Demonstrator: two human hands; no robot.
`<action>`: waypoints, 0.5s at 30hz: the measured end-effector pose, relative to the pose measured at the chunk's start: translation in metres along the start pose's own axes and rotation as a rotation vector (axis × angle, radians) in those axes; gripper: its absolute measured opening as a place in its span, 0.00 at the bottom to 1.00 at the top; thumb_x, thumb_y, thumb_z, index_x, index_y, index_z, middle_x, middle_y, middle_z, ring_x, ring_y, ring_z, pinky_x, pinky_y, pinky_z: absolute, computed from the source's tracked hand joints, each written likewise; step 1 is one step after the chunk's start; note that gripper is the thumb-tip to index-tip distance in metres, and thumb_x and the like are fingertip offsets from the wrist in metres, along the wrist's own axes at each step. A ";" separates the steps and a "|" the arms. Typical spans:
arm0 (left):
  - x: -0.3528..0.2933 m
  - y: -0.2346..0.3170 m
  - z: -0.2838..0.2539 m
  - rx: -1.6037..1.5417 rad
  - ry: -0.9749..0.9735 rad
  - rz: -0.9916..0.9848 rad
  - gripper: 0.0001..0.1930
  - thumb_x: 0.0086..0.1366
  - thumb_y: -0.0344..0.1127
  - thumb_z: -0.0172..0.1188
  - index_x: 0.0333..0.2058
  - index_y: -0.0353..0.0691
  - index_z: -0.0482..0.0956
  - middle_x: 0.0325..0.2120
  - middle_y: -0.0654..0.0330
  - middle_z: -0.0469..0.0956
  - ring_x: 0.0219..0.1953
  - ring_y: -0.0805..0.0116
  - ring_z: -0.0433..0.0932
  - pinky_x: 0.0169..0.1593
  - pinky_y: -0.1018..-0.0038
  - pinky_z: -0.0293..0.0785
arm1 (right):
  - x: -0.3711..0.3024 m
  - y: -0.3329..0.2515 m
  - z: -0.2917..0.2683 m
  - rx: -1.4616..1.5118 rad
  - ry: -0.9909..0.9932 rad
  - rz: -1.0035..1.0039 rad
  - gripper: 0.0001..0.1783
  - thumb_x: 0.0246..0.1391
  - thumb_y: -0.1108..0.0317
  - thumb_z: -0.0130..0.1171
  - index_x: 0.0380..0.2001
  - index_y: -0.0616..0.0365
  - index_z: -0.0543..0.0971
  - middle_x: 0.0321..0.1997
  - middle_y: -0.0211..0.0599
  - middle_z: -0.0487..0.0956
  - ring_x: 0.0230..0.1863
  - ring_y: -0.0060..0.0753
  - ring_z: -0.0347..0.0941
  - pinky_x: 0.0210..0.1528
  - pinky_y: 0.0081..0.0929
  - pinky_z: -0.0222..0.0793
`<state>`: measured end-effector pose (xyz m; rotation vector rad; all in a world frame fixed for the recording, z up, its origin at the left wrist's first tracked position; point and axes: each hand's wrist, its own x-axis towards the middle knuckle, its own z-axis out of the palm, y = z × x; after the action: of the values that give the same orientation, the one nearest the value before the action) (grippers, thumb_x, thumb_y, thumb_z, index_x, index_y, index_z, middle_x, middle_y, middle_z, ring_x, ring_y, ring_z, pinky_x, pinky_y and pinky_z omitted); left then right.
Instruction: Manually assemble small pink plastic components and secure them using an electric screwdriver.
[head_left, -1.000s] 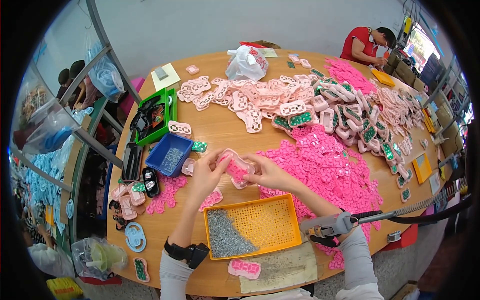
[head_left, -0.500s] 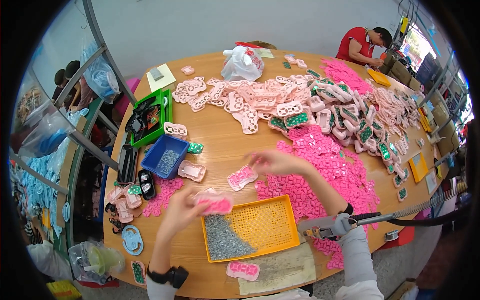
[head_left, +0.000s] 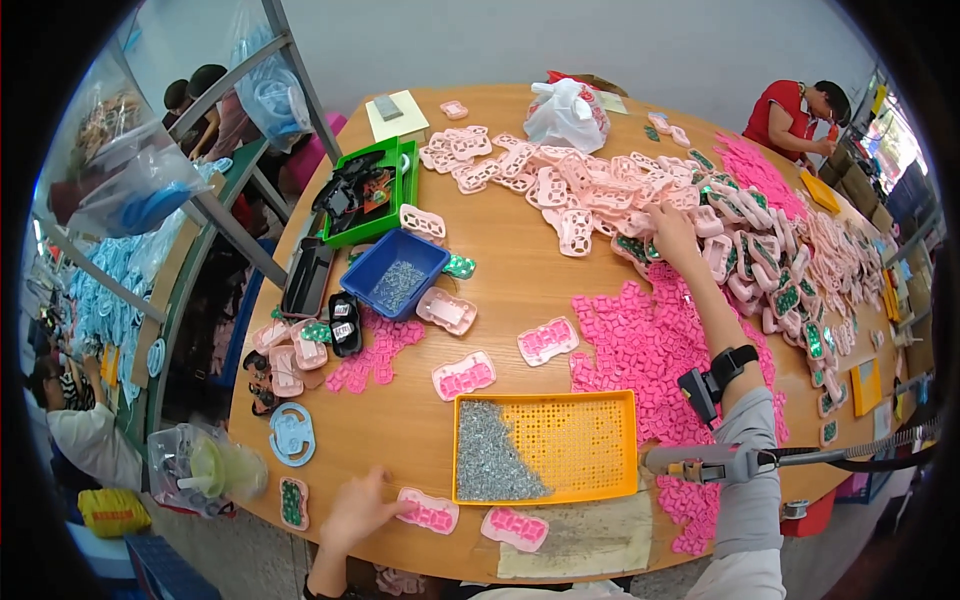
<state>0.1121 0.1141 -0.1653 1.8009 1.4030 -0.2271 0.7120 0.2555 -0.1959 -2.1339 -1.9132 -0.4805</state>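
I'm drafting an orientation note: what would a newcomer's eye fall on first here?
Probably the bright pink heap of small pieces, right of centre. Next, the yellow tray, low in the middle, with silver bits piled toward its left end. Then the pale pink shells toward the back, with the right hand at their near side.

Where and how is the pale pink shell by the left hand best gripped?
Probably pinch the shell by the rim at its left end, coming from the left with the left hand: it lies flat, lengthwise roughly left to right, that end nearest the hand, its pale rim surrounding bright pink inserts.
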 end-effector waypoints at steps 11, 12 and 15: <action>0.145 0.009 -0.033 0.286 0.858 0.418 0.22 0.53 0.30 0.65 0.47 0.35 0.71 0.43 0.45 0.71 0.46 0.48 0.72 0.48 0.62 0.69 | -0.047 -0.072 -0.075 1.414 -0.240 0.669 0.26 0.55 0.70 0.55 0.57 0.56 0.62 0.36 0.43 0.78 0.37 0.36 0.76 0.37 0.33 0.73; 0.155 0.015 -0.030 0.274 0.860 0.338 0.23 0.52 0.28 0.66 0.48 0.35 0.71 0.46 0.45 0.69 0.49 0.49 0.70 0.51 0.63 0.68 | -0.056 -0.074 -0.082 1.550 -0.338 0.714 0.30 0.53 0.72 0.56 0.58 0.56 0.59 0.40 0.42 0.77 0.40 0.36 0.76 0.41 0.33 0.74; 0.162 0.018 -0.024 0.067 0.842 0.416 0.26 0.50 0.27 0.67 0.49 0.36 0.70 0.41 0.47 0.71 0.43 0.52 0.72 0.46 0.64 0.70 | -0.081 -0.103 -0.098 1.931 -0.679 0.626 0.35 0.51 0.78 0.56 0.60 0.56 0.55 0.51 0.45 0.72 0.51 0.36 0.74 0.53 0.35 0.74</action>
<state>0.1786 0.2468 -0.2363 2.3154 1.4988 0.7942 0.5940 0.1557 -0.1419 -1.1403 -0.7018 1.6291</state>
